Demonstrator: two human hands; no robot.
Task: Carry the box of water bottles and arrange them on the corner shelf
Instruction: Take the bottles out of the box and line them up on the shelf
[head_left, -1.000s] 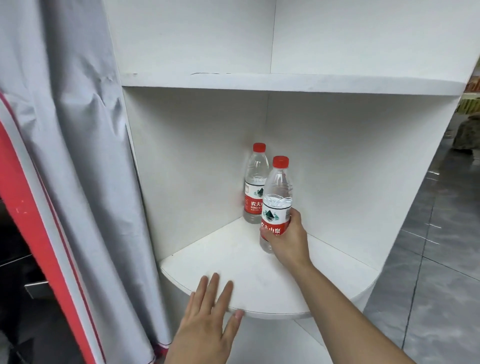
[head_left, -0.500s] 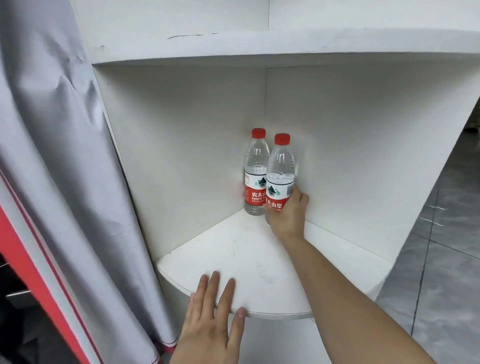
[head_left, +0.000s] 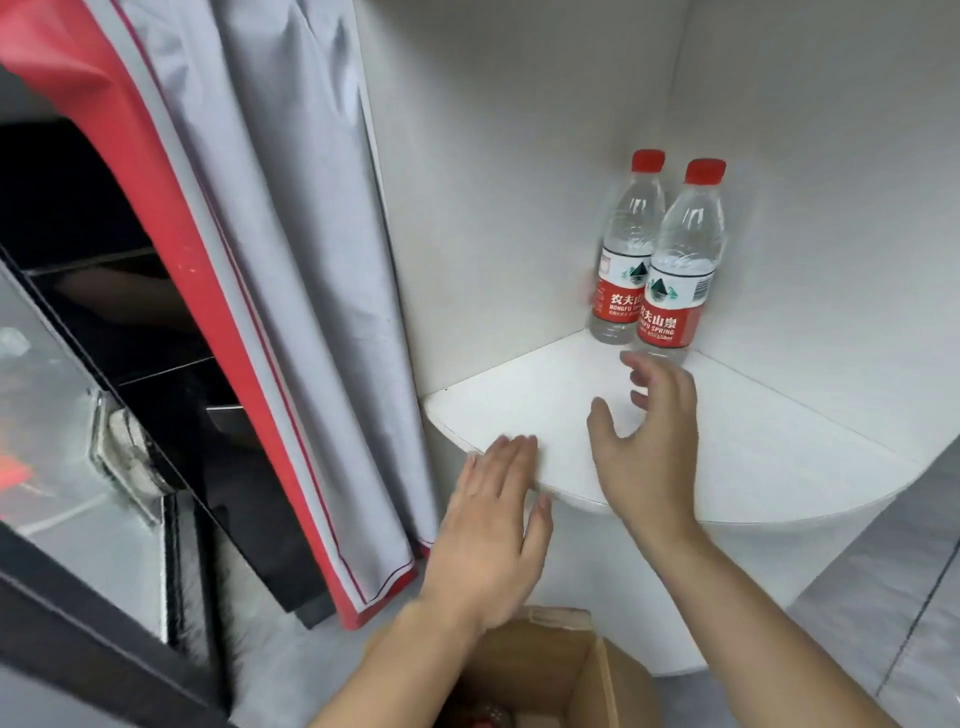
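Two clear water bottles with red caps and red labels stand upright, touching, in the back corner of the white corner shelf (head_left: 779, 457): the rear bottle (head_left: 626, 244) and the front bottle (head_left: 680, 270). My right hand (head_left: 644, 447) hovers open over the shelf, just in front of the front bottle, touching nothing. My left hand (head_left: 493, 525) lies flat with fingers spread at the shelf's front left edge. An open cardboard box (head_left: 545, 675) sits on the floor below my arms; a red cap shows inside.
A grey and red curtain (head_left: 270, 291) hangs left of the shelf unit. A dark glass cabinet (head_left: 78, 415) stands further left. Grey tiled floor (head_left: 883, 623) lies to the right.
My right hand has let go of the front bottle and drawn back from it. The view has turned down and left, bringing the cardboard box into sight.
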